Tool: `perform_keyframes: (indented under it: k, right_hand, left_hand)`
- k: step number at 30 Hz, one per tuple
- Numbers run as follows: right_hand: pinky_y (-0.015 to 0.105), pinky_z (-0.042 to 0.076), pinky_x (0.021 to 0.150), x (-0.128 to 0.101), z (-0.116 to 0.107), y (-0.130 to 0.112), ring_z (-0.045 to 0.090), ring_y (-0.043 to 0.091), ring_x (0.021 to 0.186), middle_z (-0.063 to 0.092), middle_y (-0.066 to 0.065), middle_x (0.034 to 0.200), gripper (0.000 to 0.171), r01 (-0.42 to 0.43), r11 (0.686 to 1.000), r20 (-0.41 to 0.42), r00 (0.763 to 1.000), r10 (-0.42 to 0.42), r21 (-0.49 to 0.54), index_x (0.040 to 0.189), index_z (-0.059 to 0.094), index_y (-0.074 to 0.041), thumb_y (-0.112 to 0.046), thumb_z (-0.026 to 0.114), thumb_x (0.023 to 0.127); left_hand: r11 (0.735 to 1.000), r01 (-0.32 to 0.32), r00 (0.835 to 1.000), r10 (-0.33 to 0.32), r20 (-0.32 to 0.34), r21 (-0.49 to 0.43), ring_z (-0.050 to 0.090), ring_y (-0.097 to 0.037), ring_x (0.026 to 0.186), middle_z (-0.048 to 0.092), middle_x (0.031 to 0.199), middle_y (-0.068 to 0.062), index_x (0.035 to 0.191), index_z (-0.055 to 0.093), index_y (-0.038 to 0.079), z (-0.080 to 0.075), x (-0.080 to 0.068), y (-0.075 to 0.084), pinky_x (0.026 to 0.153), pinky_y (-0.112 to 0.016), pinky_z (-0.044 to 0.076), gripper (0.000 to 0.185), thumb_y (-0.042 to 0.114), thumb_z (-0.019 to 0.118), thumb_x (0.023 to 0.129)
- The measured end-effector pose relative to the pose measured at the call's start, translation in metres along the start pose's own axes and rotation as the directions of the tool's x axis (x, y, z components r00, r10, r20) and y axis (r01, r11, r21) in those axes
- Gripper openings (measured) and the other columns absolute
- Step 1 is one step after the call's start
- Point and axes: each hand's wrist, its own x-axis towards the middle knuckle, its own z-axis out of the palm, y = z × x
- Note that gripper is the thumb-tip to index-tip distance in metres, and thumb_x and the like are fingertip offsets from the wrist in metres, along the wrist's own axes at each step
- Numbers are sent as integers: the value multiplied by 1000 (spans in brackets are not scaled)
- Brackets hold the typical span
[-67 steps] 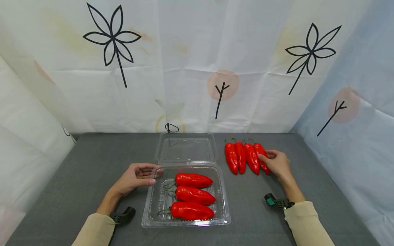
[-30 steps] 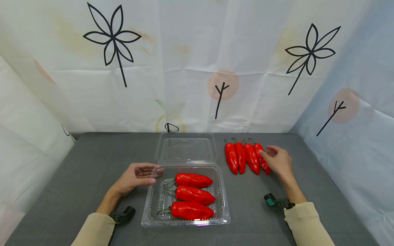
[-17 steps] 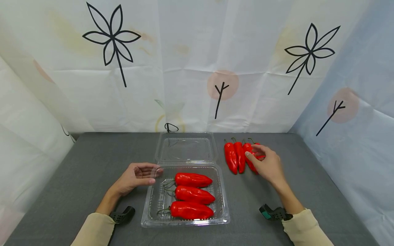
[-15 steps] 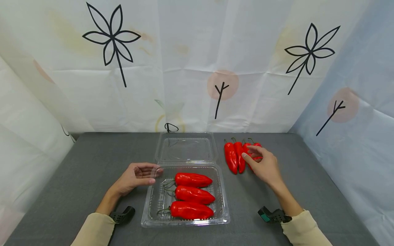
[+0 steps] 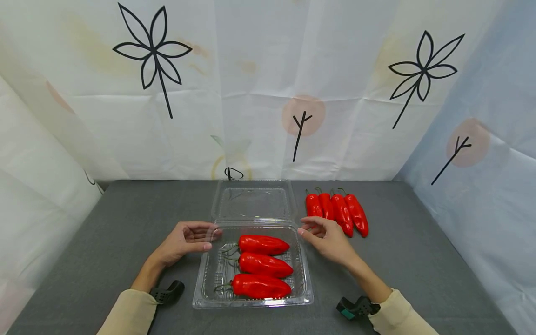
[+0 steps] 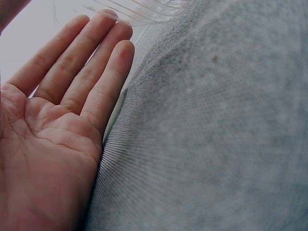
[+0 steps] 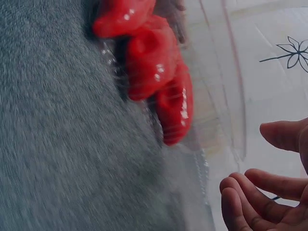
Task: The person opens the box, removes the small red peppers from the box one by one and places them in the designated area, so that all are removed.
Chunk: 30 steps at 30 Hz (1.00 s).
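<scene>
Behind right hand [image 5: 328,237], lower ends of two red peppers [image 5: 314,205] hidden.

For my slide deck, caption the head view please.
Three red peppers in an open clear container between left hand and right hand, four more peppers on the gray table.

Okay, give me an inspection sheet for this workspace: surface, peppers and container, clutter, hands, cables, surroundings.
Surface: grey tabletop.
Job's things: clear container open, its lid folded back; three red peppers lie inside, four loose peppers lie side by side to its right.
Clutter: nothing seen.
Grippers: left hand, fingers extended at the container's left rim; right hand by its right rear corner, holding nothing.
Cables: thin dark line near the back left corner; cord or print, cannot tell.
Surroundings: pale printed curtain behind.
</scene>
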Motion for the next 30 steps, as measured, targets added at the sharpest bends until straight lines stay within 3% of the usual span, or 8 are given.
perform_keyframes:
  k: [5, 10, 20, 25, 30]
  right_hand:
    - [29, 56, 76, 5, 5, 1, 69, 22, 89, 72, 12, 105, 39, -51, 995, 73, 996, 44, 91, 126, 65, 5, -17, 72, 96]
    - [32, 57, 77, 9, 7, 7, 68, 21, 87, 70, 13, 102, 37, -107, 976, 94, 991, 90, 188, 125, 64, 8, -13, 71, 96]
    - [35, 57, 81, 14, 4, 19, 67, 16, 88, 70, 22, 108, 37, -148, 944, 210, 974, 87, 293, 125, 64, 10, -13, 70, 97]
    - [33, 56, 81, 14, 4, 23, 66, 14, 86, 70, 22, 105, 37, -155, 939, 229, 970, 85, 308, 125, 64, 10, -14, 69, 98]
    - [30, 56, 82, 15, 5, 25, 66, 14, 89, 70, 20, 107, 38, -170, 908, 244, 967, 78, 383, 126, 62, 12, -13, 69, 97]
  left_hand:
    - [1000, 3, 1000, -3, -2, -1, 68, -25, 114, 66, 126, -26, 131, 54, -19, 0, 1, 0, 92, -33, 56, 44, -10, 68, 90]
    - [1000, -1, 1000, 1, -2, 0, 68, -25, 114, 66, 126, -27, 131, 54, -19, 1, 1, 1, 92, -33, 56, 43, -10, 68, 90]
    - [1000, -9, 1000, 9, 5, -3, 68, -25, 115, 66, 126, -26, 131, 54, -19, 0, 1, 1, 93, -33, 56, 43, -11, 68, 90]
    - [1000, -1, 1000, 1, -1, 3, 68, -24, 115, 66, 126, -27, 131, 55, -18, 0, 0, 0, 93, -33, 56, 43, -10, 68, 90]
    - [1000, 1, 1000, -1, -4, 4, 68, -24, 115, 65, 126, -28, 130, 55, -18, 0, 0, 0, 93, -33, 56, 43, -10, 68, 90]
